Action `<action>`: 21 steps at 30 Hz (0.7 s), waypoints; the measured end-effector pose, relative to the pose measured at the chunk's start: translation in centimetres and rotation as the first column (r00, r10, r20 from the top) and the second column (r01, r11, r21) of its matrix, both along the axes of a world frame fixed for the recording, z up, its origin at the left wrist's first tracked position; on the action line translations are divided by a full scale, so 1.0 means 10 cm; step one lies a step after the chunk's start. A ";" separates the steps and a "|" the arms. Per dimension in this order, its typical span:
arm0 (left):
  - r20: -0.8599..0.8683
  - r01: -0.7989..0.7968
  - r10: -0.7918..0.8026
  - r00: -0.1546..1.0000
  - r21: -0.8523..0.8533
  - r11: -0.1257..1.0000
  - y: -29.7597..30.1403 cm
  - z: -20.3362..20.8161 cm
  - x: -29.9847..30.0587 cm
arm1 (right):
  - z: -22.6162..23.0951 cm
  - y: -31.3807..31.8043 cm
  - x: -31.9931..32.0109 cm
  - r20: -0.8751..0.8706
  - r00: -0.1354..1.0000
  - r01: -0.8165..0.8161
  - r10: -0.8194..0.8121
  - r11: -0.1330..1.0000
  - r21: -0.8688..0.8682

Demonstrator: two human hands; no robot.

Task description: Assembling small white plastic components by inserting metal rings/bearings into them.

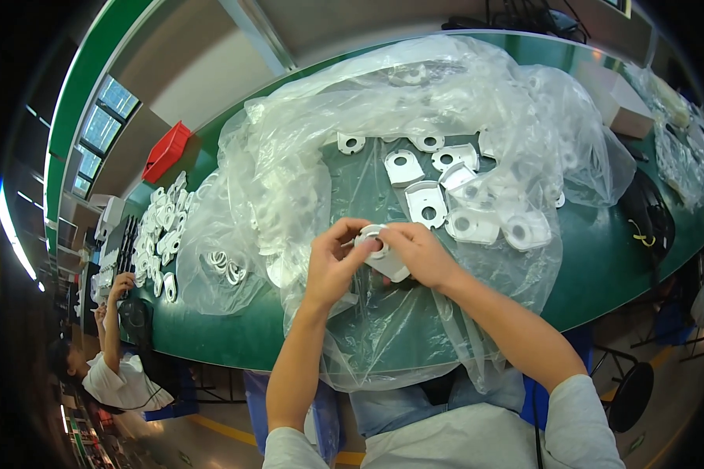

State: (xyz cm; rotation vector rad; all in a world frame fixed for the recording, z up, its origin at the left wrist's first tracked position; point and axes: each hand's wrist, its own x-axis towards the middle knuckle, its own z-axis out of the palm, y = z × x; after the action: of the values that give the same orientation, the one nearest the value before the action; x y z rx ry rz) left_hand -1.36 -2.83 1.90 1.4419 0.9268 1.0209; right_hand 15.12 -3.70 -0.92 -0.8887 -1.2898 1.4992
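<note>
Between my two hands is a white plastic housing part with a round hole, held just above the near part of the clear plastic bag. My left hand grips its left side, the thumb at the round opening. From the right, my right hand closes its fingers on the upper rim of the same part. Beyond my hands lie several similar white parts, among them one just past my right hand and another farther back. Whether a separate ring sits in the held part's hole, I cannot tell.
The bag spreads over a green table. At left lie white rings in plastic, a heap of white parts and a red bin. A co-worker sits there. A white box stands back right, a black stool below.
</note>
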 end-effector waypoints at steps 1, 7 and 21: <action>-0.038 0.024 -0.023 0.999 0.032 0.999 -0.01 0.02 0.02 | 0.03 0.02 0.04 -0.050 0.999 -0.025 0.020 0.995 -0.099; -0.010 0.049 -0.049 0.999 -0.006 0.999 0.03 0.01 -0.03 | 0.05 0.09 0.16 -0.133 0.980 -0.169 0.149 0.974 -0.154; 0.000 -0.227 0.227 0.974 0.047 0.973 -0.24 0.22 -0.37 | 0.04 0.08 0.16 -0.031 0.970 -0.243 0.242 0.966 -0.082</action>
State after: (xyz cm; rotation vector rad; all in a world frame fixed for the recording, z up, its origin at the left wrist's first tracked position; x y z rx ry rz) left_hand -5.04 -5.21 4.14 1.4003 1.0970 1.2143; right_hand 16.76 -2.95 -0.54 -0.7887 -1.3663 1.7611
